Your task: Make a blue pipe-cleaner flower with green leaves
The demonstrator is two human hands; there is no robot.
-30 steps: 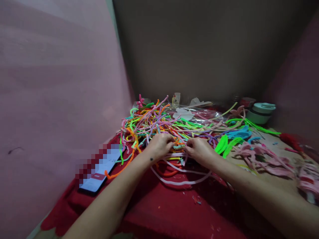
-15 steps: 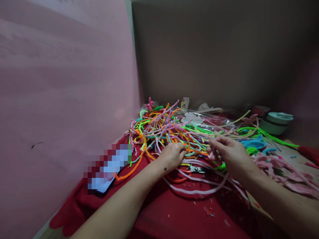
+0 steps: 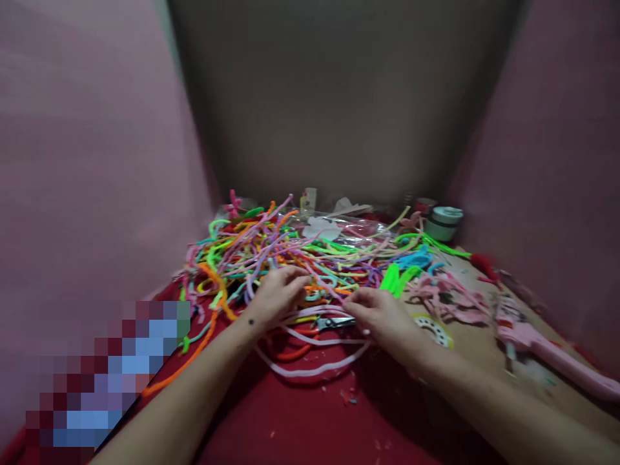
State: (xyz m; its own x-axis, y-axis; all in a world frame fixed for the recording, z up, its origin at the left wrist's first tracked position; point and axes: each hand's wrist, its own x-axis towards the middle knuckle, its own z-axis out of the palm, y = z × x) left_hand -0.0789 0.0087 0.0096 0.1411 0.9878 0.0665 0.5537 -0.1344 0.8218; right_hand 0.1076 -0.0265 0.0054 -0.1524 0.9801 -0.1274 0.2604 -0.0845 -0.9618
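A tangle of colourful pipe cleaners (image 3: pixel 232 258) spreads in front of both hands. My left hand (image 3: pixel 281 292) rests over its near side with fingers bent together; whatever they hold is hidden. Thumb and fingertips of my right hand (image 3: pixel 380 315) pinch a pink pipe cleaner (image 3: pixel 334 295), whose length runs up leftward into the pile. Below and between the hands lies a pair of metal cutters or scissors (image 3: pixel 334 323), partly covered. Pale lilac pipe cleaners (image 3: pixel 314 372) curve in a loop toward me on the red cloth (image 3: pixel 290 420).
A phone with a blurred screen (image 3: pixel 130 381) lies left. On the right are folded green pipe cleaners (image 3: pixel 400 279), pink fuzzy pieces (image 3: pixel 458 300), a tape roll (image 3: pixel 433 330) and a pink glue gun (image 3: pixel 523 336). Farther back stand a mint container (image 3: pixel 443 223) and clear plastic wrapping (image 3: pixel 361 226).
The view has swung right, bringing the glue gun and tape roll into sight. My left hand's fingers have loosened a little, and my right hand has lowered beside the cutters.
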